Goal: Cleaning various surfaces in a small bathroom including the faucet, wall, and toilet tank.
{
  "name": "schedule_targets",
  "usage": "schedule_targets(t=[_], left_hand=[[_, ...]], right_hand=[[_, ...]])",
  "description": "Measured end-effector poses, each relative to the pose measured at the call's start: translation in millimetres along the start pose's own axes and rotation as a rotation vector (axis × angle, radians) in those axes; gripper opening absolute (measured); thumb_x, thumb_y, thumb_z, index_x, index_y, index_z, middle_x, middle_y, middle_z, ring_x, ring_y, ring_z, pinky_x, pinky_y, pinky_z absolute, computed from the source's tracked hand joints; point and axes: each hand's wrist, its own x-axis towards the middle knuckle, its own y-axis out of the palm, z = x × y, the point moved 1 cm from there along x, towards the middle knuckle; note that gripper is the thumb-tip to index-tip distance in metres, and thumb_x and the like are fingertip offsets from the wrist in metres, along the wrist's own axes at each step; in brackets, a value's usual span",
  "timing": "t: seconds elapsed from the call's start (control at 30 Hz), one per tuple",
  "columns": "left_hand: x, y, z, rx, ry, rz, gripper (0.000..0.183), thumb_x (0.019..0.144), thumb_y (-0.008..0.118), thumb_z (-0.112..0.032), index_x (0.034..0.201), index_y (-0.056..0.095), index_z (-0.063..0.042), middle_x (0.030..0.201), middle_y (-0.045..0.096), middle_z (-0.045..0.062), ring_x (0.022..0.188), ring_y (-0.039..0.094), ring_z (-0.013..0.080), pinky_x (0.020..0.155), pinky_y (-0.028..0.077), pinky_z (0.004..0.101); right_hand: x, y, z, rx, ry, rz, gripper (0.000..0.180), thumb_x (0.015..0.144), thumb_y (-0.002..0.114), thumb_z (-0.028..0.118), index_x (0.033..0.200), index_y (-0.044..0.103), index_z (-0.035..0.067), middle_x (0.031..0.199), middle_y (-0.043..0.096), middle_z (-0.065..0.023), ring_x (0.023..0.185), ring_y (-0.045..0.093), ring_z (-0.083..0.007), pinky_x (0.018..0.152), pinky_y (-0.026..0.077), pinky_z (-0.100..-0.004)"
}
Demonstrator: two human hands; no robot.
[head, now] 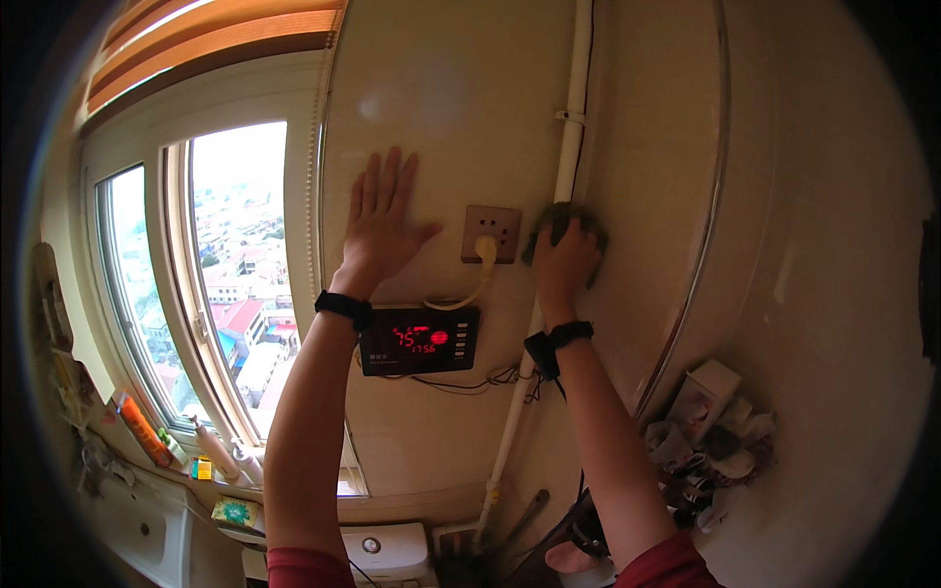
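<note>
My left hand [384, 220] lies flat against the wall panel [441, 95] with its fingers spread and nothing in it. A dark cloth [564, 214] is in my right hand [564, 257], pressed around the white vertical pipe [575, 154]. Between the hands a wall socket [503, 220] carries a pale plug [485, 246] with a cord. Under it is a black control panel [419, 342] with red lit digits. A pipe clamp [570, 116] sits higher on the pipe. Black bands circle both wrists.
A window [239, 294] and an orange blind [242, 44] are on the left. Bottles [213, 445] stand on the sill near a white sink [140, 522]. Below are a toilet tank [386, 547] and loose dark wires [470, 386]. Cluttered items [709, 441] hang or rest at right.
</note>
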Motion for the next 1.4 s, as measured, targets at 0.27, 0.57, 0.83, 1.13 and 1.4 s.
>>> schedule_targets(t=[0.27,0.57,0.83,1.13,1.4], left_hand=[[-1.3,10.2,11.5,0.032,0.025,-0.029,0.095,0.09,0.06,-0.06,0.16,0.013,-0.015,0.166,0.008,0.014,0.153,0.003,0.0348,0.123,0.008,0.0491],[-2.1,11.3,8.2,0.042,-0.039,0.052,0.098,0.089,0.059,-0.063,0.16,0.01,-0.018,0.167,0.006,0.013,0.154,0.0,0.0321,0.123,0.005,0.0474],[0.0,8.9,2.5,0.019,-0.054,0.066,0.099,0.089,0.058,-0.064,0.161,0.008,-0.019,0.167,0.004,0.012,0.154,-0.002,0.0315,0.124,0.004,0.047],[-0.3,10.5,2.9,0.028,-0.045,0.034,0.099,0.088,0.058,-0.064,0.161,0.008,-0.019,0.167,0.004,0.011,0.154,-0.001,0.0316,0.124,0.003,0.0467],[-2.3,9.9,5.1,0.024,-0.038,0.022,0.098,0.089,0.057,-0.065,0.161,0.009,-0.018,0.167,0.007,0.012,0.154,0.001,0.0329,0.124,0.004,0.0468]], right_hand=[[-54.8,-14.1,-3.3,0.159,0.067,0.093,0.033,0.09,0.067,0.017,0.107,0.059,-0.009,0.115,0.047,-0.0234,0.108,0.046,-0.0403,0.091,0.043,-0.0498],[-95.4,-20.5,-25.7,0.078,-0.002,0.125,0.031,0.089,0.069,0.021,0.101,0.065,-0.007,0.122,0.05,-0.0229,0.112,0.048,-0.0396,0.094,0.044,-0.0489],[-103.9,-32.2,-33.1,-0.17,-0.157,0.117,0.03,0.087,0.07,0.025,0.093,0.069,-0.004,0.123,0.053,-0.0202,0.113,0.049,-0.037,0.093,0.045,-0.0494],[-87.8,-30.8,-33.8,-0.084,-0.122,0.181,0.035,0.084,0.073,0.026,0.096,0.067,-0.007,0.12,0.057,-0.0184,0.108,0.058,-0.0338,0.08,0.056,-0.0426],[-107.6,-11.1,-38.1,0.303,0.211,0.319,0.045,0.086,0.072,0.016,0.121,0.053,-0.004,0.112,0.064,-0.0208,0.097,0.066,-0.0407,0.085,0.055,-0.0447]])
